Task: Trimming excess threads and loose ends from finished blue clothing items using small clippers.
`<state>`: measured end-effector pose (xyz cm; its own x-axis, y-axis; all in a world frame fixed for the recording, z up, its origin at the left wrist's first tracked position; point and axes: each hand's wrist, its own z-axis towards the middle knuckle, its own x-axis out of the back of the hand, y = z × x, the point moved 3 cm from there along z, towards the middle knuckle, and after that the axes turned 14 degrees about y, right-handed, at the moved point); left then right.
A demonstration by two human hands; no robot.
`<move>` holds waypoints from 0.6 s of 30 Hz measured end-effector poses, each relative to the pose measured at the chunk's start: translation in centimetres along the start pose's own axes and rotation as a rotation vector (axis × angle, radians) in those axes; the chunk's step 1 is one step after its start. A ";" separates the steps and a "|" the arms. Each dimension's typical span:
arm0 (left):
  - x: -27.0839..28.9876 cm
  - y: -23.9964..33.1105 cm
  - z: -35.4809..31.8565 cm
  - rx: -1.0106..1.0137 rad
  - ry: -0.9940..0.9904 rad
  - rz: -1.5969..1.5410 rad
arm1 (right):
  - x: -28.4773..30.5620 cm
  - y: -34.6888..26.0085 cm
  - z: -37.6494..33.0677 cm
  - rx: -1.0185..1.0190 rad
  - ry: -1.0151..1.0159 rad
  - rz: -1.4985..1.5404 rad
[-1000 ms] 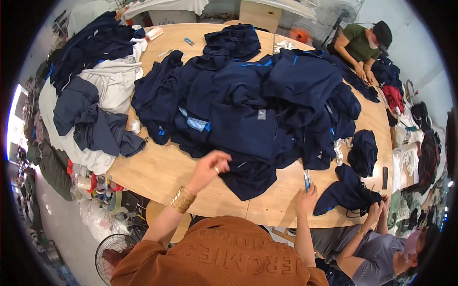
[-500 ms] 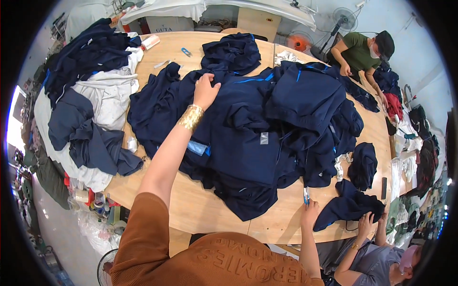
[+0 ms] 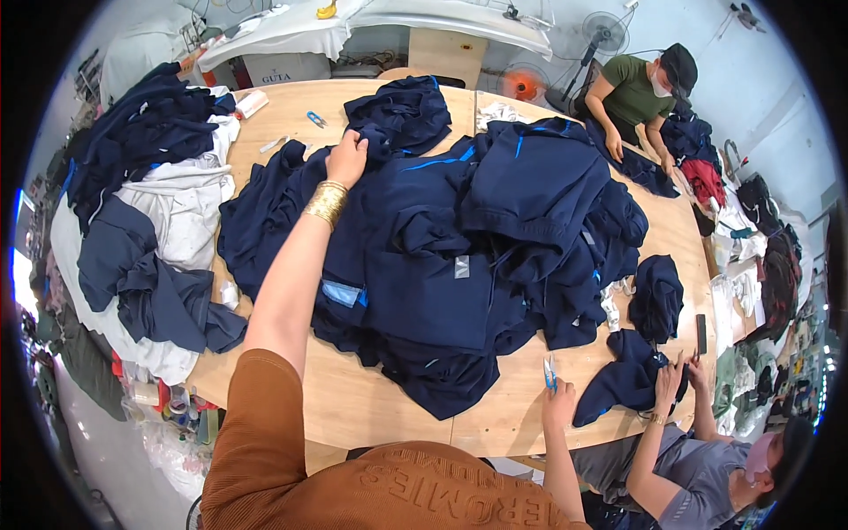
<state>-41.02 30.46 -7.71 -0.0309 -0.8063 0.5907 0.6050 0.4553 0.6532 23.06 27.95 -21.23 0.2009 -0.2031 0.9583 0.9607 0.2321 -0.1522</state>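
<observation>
A large heap of navy garments point(image 3: 424, 300) with bright blue trim covers the middle of the table. My left hand point(image 3: 346, 161) reaches to its far side, fingers closed on the cloth of a navy garment point(image 3: 378, 143) there. Just beyond lies a bundled navy garment point(image 3: 406, 110). Near the table's front edge, my right hand point(image 3: 558, 406) is closed round small thread snips point(image 3: 551, 374) with blue on them, blades pointing away from me. A light-blue patch point(image 3: 343, 293) shows on the heap below my left forearm.
Another pair of blue snips point(image 3: 315, 118) lies at the far left of the wooden table point(image 3: 521, 375). Piles of navy and pale cloth point(image 3: 177, 199) stand at left. Co-workers handle navy garments at far right point(image 3: 649, 170) and near right point(image 3: 623, 380).
The whole view has shifted, so the table sits further left in it. My left hand now grips cloth at the heap's far edge. My right hand still holds the snips, their blades more visible.
</observation>
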 end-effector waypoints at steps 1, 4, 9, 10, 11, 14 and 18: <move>1.0 0.3 0.1 -0.038 -0.027 0.035 | 0.1 0.0 0.0 0.000 0.002 -0.012; 3.1 2.7 -2.1 -0.250 -0.032 -0.014 | 0.5 -0.2 0.2 -0.010 0.006 -0.003; 1.4 9.6 -13.6 -0.594 -0.350 -0.080 | 1.1 0.5 -0.4 -0.054 0.010 0.021; 1.1 11.5 -14.7 -0.565 -0.384 0.041 | 0.7 1.6 -0.8 -0.078 -0.022 0.073; 1.3 11.9 -15.1 -0.528 -0.404 0.135 | 0.9 1.3 -1.0 -0.087 -0.067 0.071; 0.1 9.5 -13.6 -0.312 -0.620 0.139 | -1.1 1.9 -2.2 -0.228 -0.110 0.146; -0.9 7.7 -12.4 -0.078 -0.961 -0.261 | -1.3 3.1 -4.6 -0.308 -0.162 0.370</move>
<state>-26.46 29.97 -9.10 -0.7799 -0.2144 0.5881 0.5369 0.2537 0.8046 26.65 24.53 -24.10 0.5296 -0.0045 0.8482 0.8476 -0.0358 -0.5294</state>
